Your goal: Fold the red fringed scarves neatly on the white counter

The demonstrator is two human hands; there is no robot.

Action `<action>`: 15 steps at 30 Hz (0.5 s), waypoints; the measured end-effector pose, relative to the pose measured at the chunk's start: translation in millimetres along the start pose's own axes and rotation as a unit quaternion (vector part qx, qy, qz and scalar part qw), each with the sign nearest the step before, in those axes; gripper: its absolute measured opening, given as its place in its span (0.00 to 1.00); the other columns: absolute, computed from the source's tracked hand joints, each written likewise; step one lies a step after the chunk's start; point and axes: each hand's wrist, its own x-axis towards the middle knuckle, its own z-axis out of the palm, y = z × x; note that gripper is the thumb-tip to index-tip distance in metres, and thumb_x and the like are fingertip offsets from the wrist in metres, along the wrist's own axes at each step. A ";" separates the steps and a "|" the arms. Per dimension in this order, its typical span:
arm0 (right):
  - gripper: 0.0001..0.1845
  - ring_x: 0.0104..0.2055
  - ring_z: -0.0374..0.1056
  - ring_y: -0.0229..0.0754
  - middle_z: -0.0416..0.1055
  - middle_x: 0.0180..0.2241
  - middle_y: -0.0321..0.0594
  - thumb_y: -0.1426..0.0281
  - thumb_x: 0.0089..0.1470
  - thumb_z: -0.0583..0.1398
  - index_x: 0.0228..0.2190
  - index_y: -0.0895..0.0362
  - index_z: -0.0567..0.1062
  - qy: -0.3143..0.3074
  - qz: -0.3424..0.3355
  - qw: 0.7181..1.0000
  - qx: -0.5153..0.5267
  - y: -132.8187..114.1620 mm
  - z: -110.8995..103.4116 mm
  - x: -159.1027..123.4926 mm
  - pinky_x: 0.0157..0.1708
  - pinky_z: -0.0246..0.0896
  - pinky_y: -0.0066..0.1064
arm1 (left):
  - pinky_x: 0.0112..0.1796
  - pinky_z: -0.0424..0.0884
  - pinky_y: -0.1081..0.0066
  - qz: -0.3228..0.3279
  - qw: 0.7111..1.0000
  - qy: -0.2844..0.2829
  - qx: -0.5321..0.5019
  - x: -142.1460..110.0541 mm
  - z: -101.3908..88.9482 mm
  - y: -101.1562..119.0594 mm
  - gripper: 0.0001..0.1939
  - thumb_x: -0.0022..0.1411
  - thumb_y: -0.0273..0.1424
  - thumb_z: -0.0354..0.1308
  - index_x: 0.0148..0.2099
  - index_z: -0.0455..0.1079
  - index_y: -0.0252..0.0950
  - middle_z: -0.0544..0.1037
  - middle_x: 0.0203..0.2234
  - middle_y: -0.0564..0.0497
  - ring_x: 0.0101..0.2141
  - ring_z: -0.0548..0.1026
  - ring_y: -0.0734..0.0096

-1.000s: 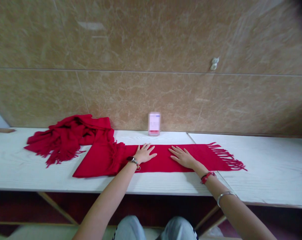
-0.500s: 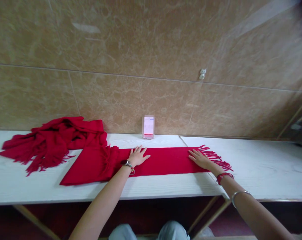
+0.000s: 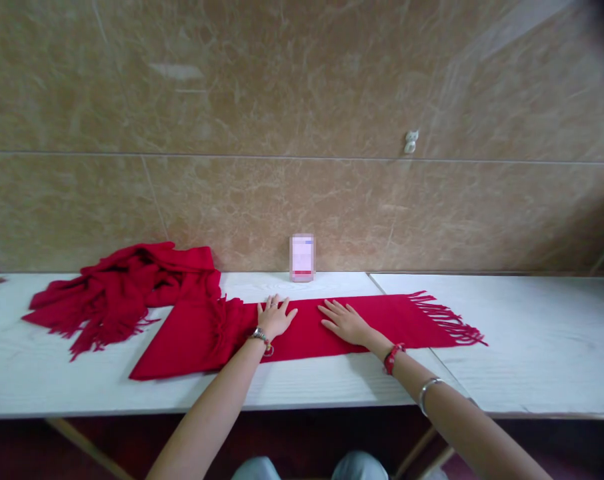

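Observation:
A red fringed scarf (image 3: 392, 320) lies as a long flat strip on the white table, its tassels spread at the right end. Toward the left the cloth turns into a folded, angled part (image 3: 175, 343) with bunched fringe on top. My left hand (image 3: 276, 319) rests flat on the strip near that fold, fingers spread. Palm down, my right hand (image 3: 347, 322) presses on the middle of the strip with its fingers stretched out. Neither hand grasps the cloth.
A crumpled heap of red fringed cloth (image 3: 127, 287) lies at the back left, touching the folded part. A blurred phone (image 3: 302, 259) leans against the tiled wall (image 3: 242, 207). A small white figure (image 3: 411, 141) sticks to the wall. The white table (image 3: 542, 347) has a seam right of centre.
My right hand has slid left along the scarf, from beside the tassels to its middle. My left hand stays at about the same place on the cloth. The view has shifted slightly.

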 end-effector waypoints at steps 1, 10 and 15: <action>0.29 0.62 0.40 0.49 0.44 0.62 0.42 0.54 0.58 0.41 0.59 0.51 0.52 0.002 0.019 1.000 -0.008 13.2 1.3 -5.6 0.56 0.41 0.50 | 0.55 0.42 0.47 -0.003 1.000 -0.002 -0.001 -0.4 -0.6 0.7 0.32 0.61 0.51 0.31 0.62 0.48 0.44 0.46 0.62 0.47 0.60 0.43 0.54; 0.22 0.61 0.42 0.53 0.49 0.60 0.40 0.64 0.58 0.43 0.52 0.44 0.63 -0.008 0.065 0.994 -0.084 138.7 13.5 -67.8 0.50 0.46 0.61 | 0.55 0.41 0.49 -0.012 1.000 0.003 -0.007 -4.0 -0.7 0.5 0.32 0.60 0.51 0.32 0.62 0.49 0.43 0.47 0.62 0.47 0.60 0.43 0.54; 0.22 0.58 0.51 0.55 0.55 0.58 0.48 0.67 0.56 0.46 0.50 0.47 0.67 0.064 0.082 0.986 -0.127 189.4 21.6 -106.8 0.47 0.52 0.61 | 0.55 0.41 0.49 -0.014 1.000 -0.002 -0.012 -3.3 -0.5 -0.3 0.33 0.60 0.51 0.33 0.62 0.49 0.43 0.46 0.62 0.46 0.60 0.43 0.53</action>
